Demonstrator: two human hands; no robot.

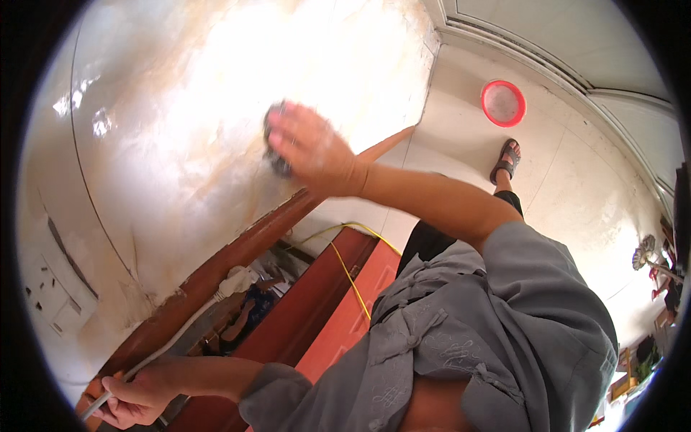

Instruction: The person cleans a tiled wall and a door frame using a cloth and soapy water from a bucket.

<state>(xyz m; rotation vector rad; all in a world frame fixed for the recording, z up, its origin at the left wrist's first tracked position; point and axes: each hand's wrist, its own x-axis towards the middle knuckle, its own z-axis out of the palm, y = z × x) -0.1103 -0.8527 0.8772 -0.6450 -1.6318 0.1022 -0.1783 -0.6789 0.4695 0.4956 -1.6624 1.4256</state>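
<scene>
My right hand (318, 146), partly blurred, presses a dark grey scouring pad (276, 162) flat against a glossy, pale tiled wall (210, 146). The fingers lie over the pad and hide much of it. Low on the left, my left hand (143, 394) grips a pale grey power cord (173, 341) close to a red-brown wooden frame (270, 224). The cord runs up along the frame to a white plug or socket end (237, 282). Strong glare whitens the wall above my right hand.
A red-rimmed basin or bucket (503, 103) of cloudy liquid stands on the tiled floor near a sandalled foot (506, 161). A yellow cable (351, 281) crosses a red door (345, 313). A wall outlet plate (54, 294) is at left; a mop-like head (644, 252) is at right.
</scene>
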